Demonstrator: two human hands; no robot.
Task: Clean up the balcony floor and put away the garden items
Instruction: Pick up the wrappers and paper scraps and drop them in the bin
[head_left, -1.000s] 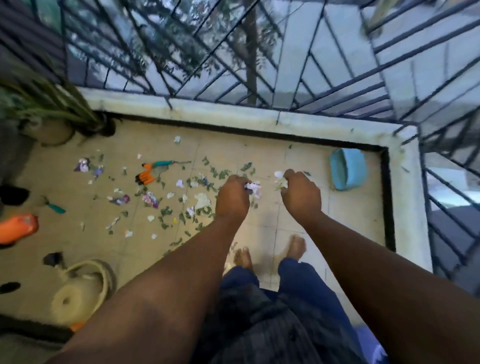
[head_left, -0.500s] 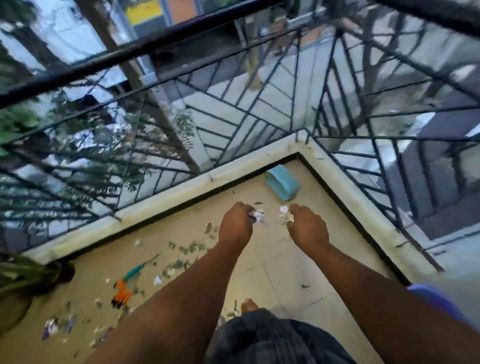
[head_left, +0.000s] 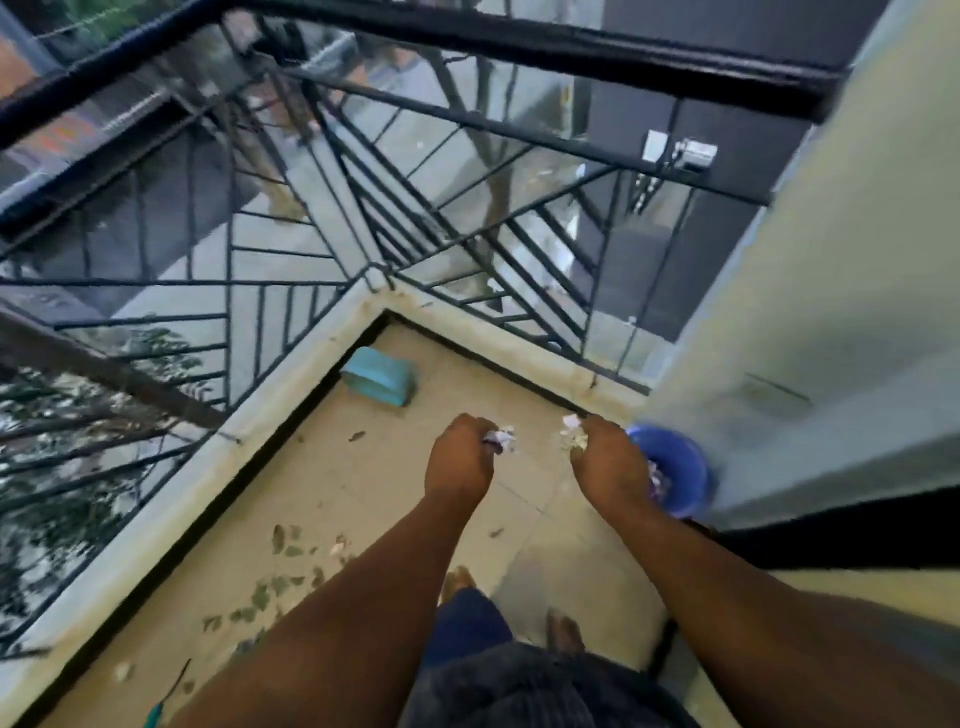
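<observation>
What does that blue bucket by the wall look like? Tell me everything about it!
The blue bucket is round, looks like plastic, and stands upright on the balcony floor right beside the pale wall. Its open mouth faces up, and a few pale and purplish scraps lie inside. The right hand, clutching white scraps, covers its left side, so only part of the rim and inside shows. Whether it touches the wall cannot be told.

Left hand (head_left: 458, 462) and right hand (head_left: 609, 467) each grip litter scraps (head_left: 500, 437); blue bucket (head_left: 680, 467) beside right hand.
</observation>
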